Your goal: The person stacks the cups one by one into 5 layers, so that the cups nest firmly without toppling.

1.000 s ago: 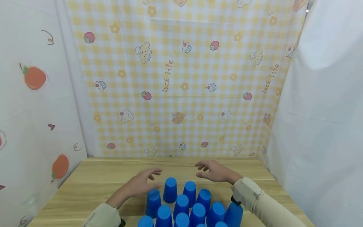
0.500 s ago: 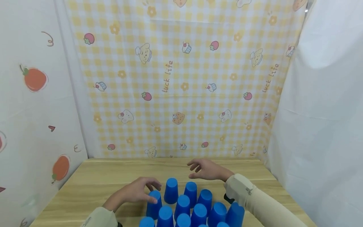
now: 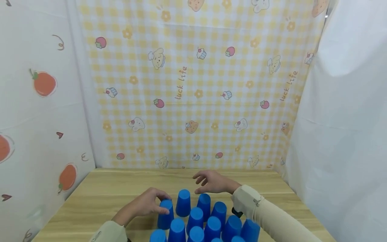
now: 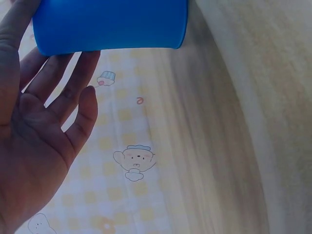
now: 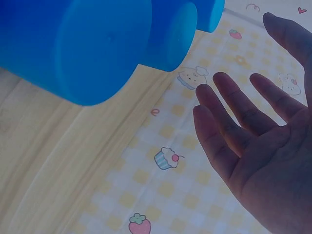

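Observation:
Several blue cups [image 3: 196,218] stand upside down in a tight cluster at the near middle of the wooden table [image 3: 105,195]. My left hand [image 3: 157,202] curls over the cluster's far-left cup [image 3: 165,217], thumb on one side and fingers on the other. In the left wrist view that cup [image 4: 112,24] sits between the thumb and fingers of the left hand [image 4: 44,146]. My right hand [image 3: 208,182] hovers just behind the two farthest cups [image 3: 204,203], holding nothing. The right wrist view shows the right hand [image 5: 258,141] with spread fingers beside cups [image 5: 102,48].
A yellow checked cloth [image 3: 193,87] with cartoon prints hangs behind the table. White sheets [image 3: 344,117] close both sides. Bare wood lies left, right and behind the cups. Beige sleeves [image 3: 269,215] cover both forearms.
My left hand came down from above the table onto the far-left cup and closed round it. My right hand drifted left, nearer the back cups.

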The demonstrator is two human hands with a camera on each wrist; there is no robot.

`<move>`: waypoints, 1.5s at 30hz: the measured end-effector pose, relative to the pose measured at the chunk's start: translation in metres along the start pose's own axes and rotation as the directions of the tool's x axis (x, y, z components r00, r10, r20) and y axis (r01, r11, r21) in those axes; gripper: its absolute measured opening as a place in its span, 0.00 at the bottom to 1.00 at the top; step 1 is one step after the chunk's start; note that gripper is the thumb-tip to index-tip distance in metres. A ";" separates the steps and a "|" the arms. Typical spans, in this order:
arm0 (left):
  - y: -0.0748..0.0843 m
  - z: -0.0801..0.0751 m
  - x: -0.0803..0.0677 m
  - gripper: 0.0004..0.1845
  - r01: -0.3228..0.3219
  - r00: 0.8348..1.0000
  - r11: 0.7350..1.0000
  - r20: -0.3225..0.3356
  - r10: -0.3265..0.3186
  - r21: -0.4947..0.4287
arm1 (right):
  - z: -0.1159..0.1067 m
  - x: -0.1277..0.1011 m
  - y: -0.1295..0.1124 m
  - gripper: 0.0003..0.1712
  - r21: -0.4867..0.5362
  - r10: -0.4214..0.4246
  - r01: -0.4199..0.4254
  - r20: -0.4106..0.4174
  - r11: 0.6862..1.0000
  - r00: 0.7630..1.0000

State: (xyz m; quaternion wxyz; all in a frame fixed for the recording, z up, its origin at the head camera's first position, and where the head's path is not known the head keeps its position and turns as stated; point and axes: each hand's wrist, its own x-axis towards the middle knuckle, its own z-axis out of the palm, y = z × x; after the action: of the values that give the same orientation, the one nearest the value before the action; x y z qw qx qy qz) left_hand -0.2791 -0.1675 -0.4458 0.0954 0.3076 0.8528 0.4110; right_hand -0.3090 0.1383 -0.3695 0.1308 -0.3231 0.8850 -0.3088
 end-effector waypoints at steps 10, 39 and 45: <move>-0.002 -0.006 0.000 0.24 0.048 0.999 0.998 -0.006 -0.048 -0.033 | 0.009 0.015 -0.004 0.30 -0.010 -0.015 0.015 -0.007 1.000 1.000; 0.005 0.001 -0.003 0.25 0.042 0.999 0.999 0.001 -0.042 -0.030 | 0.044 0.035 -0.007 0.22 -0.033 0.081 -0.079 0.057 0.996 0.995; 0.005 0.000 -0.002 0.25 0.051 0.999 0.998 0.003 -0.051 -0.028 | 0.041 0.034 -0.001 0.22 -0.037 0.075 -0.074 0.030 0.997 0.997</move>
State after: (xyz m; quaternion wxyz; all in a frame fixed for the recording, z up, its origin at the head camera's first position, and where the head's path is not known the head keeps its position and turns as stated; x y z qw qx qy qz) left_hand -0.2751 -0.1662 -0.4421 0.1111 0.2849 0.8544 0.4202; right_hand -0.3164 0.0967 -0.4013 0.1505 -0.2970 0.8996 -0.2828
